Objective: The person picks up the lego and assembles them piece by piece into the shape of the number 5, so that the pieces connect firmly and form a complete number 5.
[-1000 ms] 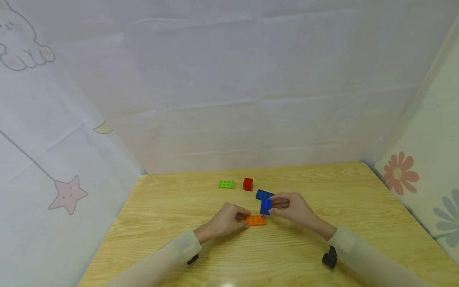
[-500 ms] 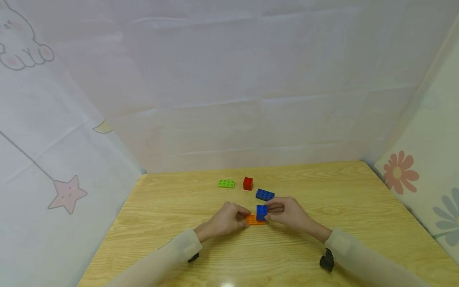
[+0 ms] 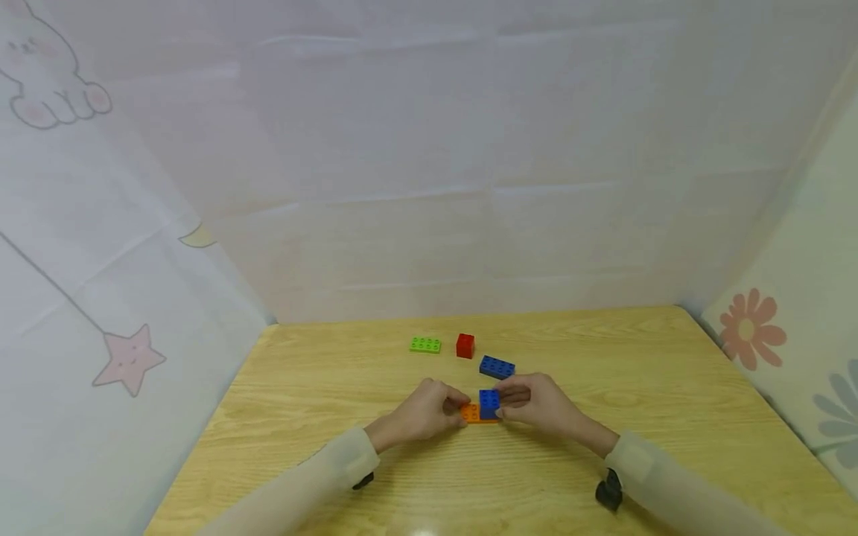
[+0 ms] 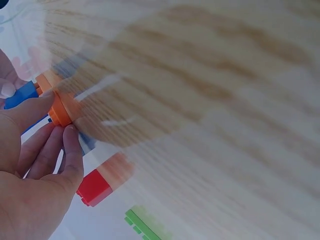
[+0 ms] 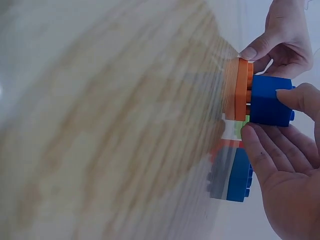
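Observation:
In the head view my left hand pinches the left end of a flat orange building brick lying on the table. My right hand grips a small square blue brick between thumb and fingers, over the orange brick's right half. The right wrist view has the blue brick against the studs of the orange brick, with some studs still showing between them. Whether it is pressed fully down, I cannot tell. Behind the right hand lies a longer dark blue brick.
Farther back on the wooden table are a red square brick and a flat green brick. Printed cloth hangs along the table's far edge and both sides.
My right hand has brought the small blue brick left and down onto the orange brick's right half, uncovering the longer blue brick. My left hand has kept its hold on the orange brick.

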`<control>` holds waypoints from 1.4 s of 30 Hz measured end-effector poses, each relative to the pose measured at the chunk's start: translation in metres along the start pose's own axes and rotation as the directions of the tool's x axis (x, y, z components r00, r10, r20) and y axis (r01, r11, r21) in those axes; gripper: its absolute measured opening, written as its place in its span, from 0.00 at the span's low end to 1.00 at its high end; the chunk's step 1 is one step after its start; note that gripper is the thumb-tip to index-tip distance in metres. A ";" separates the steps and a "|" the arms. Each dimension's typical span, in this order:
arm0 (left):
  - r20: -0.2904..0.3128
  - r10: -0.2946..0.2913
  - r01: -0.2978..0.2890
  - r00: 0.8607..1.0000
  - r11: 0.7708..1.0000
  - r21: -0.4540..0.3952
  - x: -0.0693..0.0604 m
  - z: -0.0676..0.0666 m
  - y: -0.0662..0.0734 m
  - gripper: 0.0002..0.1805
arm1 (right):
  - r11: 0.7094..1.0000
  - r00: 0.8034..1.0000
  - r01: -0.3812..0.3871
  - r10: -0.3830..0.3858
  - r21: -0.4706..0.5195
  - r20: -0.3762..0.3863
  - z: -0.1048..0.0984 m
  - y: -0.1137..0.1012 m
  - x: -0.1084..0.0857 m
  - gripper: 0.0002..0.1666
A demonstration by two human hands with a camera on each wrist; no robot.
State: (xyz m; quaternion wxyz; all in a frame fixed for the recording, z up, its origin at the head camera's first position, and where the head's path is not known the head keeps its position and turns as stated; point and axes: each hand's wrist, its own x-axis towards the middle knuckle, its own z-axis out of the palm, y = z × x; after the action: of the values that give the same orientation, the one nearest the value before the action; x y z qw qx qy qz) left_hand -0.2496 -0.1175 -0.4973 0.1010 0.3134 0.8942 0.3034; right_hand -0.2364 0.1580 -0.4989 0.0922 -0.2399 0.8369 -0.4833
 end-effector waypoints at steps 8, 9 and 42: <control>-0.003 0.010 -0.010 1.000 1.000 0.015 0.001 0.000 0.000 0.18 | 0.998 0.999 -0.039 0.039 0.042 -0.003 0.001 0.003 0.002 0.22; -0.005 0.010 -0.010 1.000 1.000 0.015 0.002 0.000 0.000 0.18 | 0.998 0.999 -0.036 0.036 0.046 -0.001 0.001 0.004 0.002 0.21; -0.003 0.000 0.000 1.000 1.000 -0.024 0.000 -0.004 0.001 0.17 | 0.997 0.995 -0.081 0.080 0.011 0.054 -0.004 -0.005 0.014 0.14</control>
State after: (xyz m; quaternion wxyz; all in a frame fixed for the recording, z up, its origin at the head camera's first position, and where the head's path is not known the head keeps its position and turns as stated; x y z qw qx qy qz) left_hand -0.2505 -0.1183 -0.4936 0.1034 0.3116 0.8906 0.3147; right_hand -0.2487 0.1525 -0.4916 0.1356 -0.2181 0.8400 -0.4780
